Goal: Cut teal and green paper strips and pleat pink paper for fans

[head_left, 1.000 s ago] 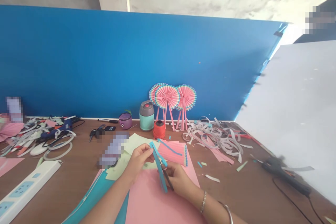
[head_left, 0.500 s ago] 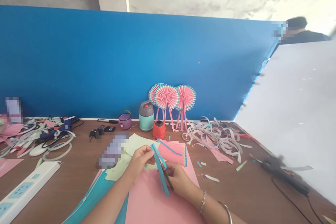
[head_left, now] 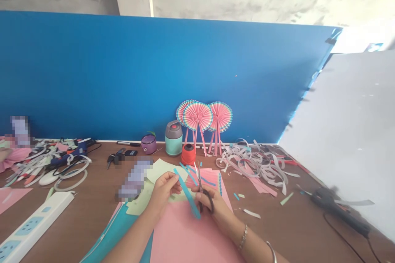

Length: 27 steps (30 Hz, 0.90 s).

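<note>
My left hand (head_left: 166, 189) pinches the upper end of a blue paper strip (head_left: 188, 195), which slants down to the right over the pink paper sheet (head_left: 191, 234). In my right hand (head_left: 216, 207) is a pair of scissors (head_left: 200, 178), my fingers in the dark handles and the blades pointing up, parted slightly. The scissors stand just right of the strip. Behind them lies a pleated pink paper (head_left: 208, 176) with a blue scalloped edge and cut blue strips on it. Pale green sheets (head_left: 140, 195) lie left of my left hand.
Pink paper fans (head_left: 198, 116) stand against the blue partition beside a teal flask (head_left: 173, 139) and a red container (head_left: 188, 155). Curled white strips (head_left: 256, 160) heap at right, near a black glue gun (head_left: 339, 209). A power strip (head_left: 38, 224) lies at left.
The scissors have come away from the blue strip and now point upward. Another cut blue piece lies on the pleated pink paper. The person beyond the partition is out of view.
</note>
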Motion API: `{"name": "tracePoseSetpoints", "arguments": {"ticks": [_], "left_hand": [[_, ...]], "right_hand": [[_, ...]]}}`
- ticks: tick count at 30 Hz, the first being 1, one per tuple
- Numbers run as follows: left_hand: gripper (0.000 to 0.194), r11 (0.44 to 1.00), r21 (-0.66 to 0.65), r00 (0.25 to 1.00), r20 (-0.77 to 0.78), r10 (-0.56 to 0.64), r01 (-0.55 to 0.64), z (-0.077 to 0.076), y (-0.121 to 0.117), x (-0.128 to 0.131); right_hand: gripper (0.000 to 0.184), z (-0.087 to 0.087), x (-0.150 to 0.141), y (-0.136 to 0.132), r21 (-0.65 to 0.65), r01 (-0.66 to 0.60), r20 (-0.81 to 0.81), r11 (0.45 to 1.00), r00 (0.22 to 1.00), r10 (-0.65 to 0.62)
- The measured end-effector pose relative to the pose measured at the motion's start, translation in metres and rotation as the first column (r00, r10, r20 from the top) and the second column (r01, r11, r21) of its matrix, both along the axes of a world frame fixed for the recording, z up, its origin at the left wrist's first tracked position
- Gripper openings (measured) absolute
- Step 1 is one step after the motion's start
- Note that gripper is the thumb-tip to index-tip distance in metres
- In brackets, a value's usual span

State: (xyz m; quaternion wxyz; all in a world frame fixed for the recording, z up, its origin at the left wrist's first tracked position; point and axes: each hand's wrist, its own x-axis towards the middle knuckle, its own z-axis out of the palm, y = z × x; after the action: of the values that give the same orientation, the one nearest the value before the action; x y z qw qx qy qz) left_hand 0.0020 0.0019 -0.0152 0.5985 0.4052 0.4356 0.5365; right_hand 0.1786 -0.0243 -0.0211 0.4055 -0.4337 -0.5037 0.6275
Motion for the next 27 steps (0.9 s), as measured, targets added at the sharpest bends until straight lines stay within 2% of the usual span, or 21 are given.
{"name": "tracePoseSetpoints", "arguments": {"ticks": [6,9,11,14,17,19,22,24,27], "left_hand": [[0.027,0.997,-0.046,0.998,-0.003,0.057,-0.057,0.001,0.001,0.001],[0.026,0.997,-0.060,0.999,0.005,0.046,-0.046,-0.001,0.002,0.000],[0.024,0.998,-0.065,1.000,0.004,0.027,-0.026,-0.003,0.003,-0.002],[0.020,0.997,-0.069,1.000,0.003,-0.024,0.025,-0.003,0.002,-0.003],[0.014,0.991,-0.061,0.992,0.036,-0.121,0.123,-0.001,-0.001,-0.004],[0.012,0.979,-0.054,0.979,0.064,-0.192,0.196,0.001,-0.003,-0.005],[0.018,0.958,-0.058,0.958,0.082,-0.274,0.279,0.005,-0.005,-0.007],[0.030,0.947,-0.074,0.949,0.080,-0.306,0.312,0.009,-0.004,-0.009],[0.047,0.924,-0.142,0.935,0.059,-0.349,0.354,0.012,-0.004,-0.009]], "right_hand": [[0.037,-0.006,-0.002,0.001,-0.003,0.024,-0.003,1.000,1.000,-0.024],[0.035,-0.010,-0.002,0.006,0.058,0.110,-0.020,0.992,0.994,-0.108],[0.036,-0.011,0.000,0.011,0.115,0.222,-0.032,0.968,0.975,-0.219],[0.036,-0.009,0.007,0.016,0.192,0.385,-0.053,0.903,0.923,-0.382],[0.035,-0.005,0.015,0.019,0.241,0.473,-0.078,0.847,0.880,-0.469],[0.033,-0.003,0.018,0.019,0.275,0.479,-0.095,0.834,0.876,-0.472],[0.031,-0.002,0.020,0.019,0.314,0.430,-0.115,0.847,0.902,-0.415],[0.032,0.000,0.021,0.019,0.309,0.377,-0.123,0.873,0.926,-0.356],[0.034,0.004,0.022,0.018,0.261,0.226,-0.086,0.938,0.974,-0.210]]}}
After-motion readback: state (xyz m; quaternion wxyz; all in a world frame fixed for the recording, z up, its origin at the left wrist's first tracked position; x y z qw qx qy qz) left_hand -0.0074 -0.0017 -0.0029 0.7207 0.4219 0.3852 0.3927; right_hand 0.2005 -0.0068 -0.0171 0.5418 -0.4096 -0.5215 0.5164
